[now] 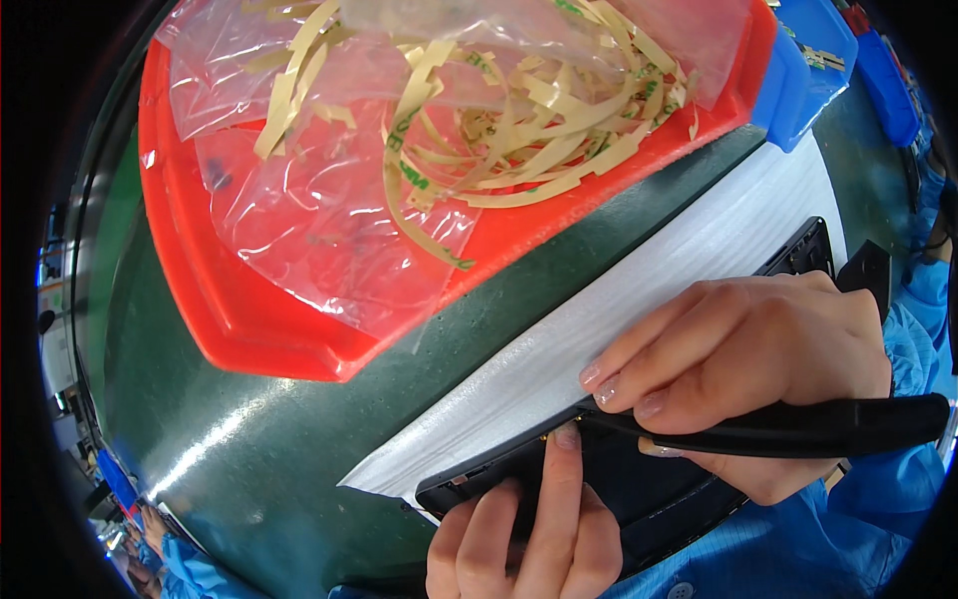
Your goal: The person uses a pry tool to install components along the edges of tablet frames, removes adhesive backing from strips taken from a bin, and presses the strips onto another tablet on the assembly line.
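Left hand (527, 547): your index touched panel (654, 489) near its rim, other fingers curled.
Right hand (773, 349): you pinched tool (813, 429).
Red bin (264, 344): at your 11 o'clock.

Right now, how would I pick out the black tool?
Start at the big red bin. Below it in view lies a white sheet; just past that, the right hand holds the tool. Unlike the flat black panel nearby, it's a long rounded stick, blunt end jutting rightward.
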Demonstrator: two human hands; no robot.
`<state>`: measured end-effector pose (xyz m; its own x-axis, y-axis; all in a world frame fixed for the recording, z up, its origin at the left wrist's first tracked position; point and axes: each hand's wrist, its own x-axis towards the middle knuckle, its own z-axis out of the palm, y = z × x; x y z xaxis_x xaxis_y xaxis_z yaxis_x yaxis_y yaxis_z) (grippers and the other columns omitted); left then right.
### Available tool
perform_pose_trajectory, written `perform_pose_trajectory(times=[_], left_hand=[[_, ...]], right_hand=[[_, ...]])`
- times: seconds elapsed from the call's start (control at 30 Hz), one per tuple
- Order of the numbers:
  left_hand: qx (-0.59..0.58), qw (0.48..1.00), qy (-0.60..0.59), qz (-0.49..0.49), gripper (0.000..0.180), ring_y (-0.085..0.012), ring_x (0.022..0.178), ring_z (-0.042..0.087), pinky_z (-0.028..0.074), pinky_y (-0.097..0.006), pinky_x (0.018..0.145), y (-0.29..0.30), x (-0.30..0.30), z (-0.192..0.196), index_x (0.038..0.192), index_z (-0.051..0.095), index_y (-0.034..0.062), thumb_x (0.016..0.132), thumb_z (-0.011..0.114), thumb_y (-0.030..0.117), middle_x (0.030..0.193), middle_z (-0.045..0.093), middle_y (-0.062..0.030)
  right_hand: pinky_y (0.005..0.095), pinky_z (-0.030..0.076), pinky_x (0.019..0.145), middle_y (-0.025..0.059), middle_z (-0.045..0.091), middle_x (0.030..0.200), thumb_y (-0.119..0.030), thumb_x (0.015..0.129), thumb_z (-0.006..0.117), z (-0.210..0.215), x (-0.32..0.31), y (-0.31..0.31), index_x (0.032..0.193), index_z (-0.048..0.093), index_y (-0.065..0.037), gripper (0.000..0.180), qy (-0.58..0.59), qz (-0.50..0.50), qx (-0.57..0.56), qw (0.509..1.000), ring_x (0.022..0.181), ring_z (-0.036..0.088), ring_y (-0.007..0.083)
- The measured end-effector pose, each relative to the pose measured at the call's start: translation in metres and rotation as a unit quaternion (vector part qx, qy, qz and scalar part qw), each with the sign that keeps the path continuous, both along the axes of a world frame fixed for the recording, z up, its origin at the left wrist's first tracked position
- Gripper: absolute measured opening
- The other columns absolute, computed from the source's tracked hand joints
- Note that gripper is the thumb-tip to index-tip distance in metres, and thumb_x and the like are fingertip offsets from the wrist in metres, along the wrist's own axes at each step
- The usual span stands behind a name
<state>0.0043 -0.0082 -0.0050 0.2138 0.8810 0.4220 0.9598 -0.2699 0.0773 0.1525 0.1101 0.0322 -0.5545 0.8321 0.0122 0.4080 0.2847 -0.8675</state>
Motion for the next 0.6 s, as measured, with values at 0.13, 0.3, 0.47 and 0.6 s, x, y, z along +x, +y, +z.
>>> perform_pose_trajectory(times=[0.13,0.3,0.47,0.6], left_hand=[[0.001,1.0,-0.006,-0.015,0.013,-0.0168,0.075,0.052,0.042,-0.023,0.063,0.004,-0.005,0.002,0.078,0.051,0.0127,0.079,0.063,0.008,0.102,0.071,-0.0003],[0.029,0.999,-0.016,-0.03,0.011,-0.0199,0.079,0.055,0.047,-0.027,0.068,0.005,-0.002,-0.001,0.084,0.054,0.0095,0.08,0.062,0.004,0.107,0.071,-0.0064],[0.036,0.995,0.04,-0.083,0.011,-0.0198,0.079,0.055,0.047,-0.027,0.068,0.005,-0.017,-0.004,0.085,0.054,0.0096,0.08,0.063,0.004,0.106,0.071,-0.0063],[0.02,0.999,-0.018,-0.035,0.012,-0.0199,0.079,0.054,0.047,-0.027,0.068,0.006,-0.005,-0.001,0.085,0.054,0.0096,0.08,0.063,0.004,0.106,0.071,-0.0063]], right_hand=[[0.0256,0.057,0.064,0.0045,0.072,0.075,-0.007,0.065,0.08,0.001,-0.002,-0.001,0.056,0.064,-0.009,0.018,0.009,-0.021,0.006,1.0,0.079,0.072,0.0163],[0.0252,0.057,0.065,0.0046,0.072,0.076,-0.005,0.065,0.079,-0.001,0.0,-0.003,0.057,0.064,-0.008,0.017,0.025,-0.03,0.03,0.999,0.077,0.072,0.017],[0.027,0.059,0.067,0.0059,0.072,0.076,-0.003,0.065,0.077,0.0,-0.003,0.001,0.058,0.065,-0.007,0.015,0.007,-0.007,-0.026,1.0,0.076,0.072,0.0189],[0.029,0.059,0.066,0.0074,0.071,0.075,0.001,0.064,0.076,-0.002,-0.001,-0.003,0.057,0.063,-0.006,0.016,0.011,-0.023,0.01,1.0,0.076,0.072,0.0216]])
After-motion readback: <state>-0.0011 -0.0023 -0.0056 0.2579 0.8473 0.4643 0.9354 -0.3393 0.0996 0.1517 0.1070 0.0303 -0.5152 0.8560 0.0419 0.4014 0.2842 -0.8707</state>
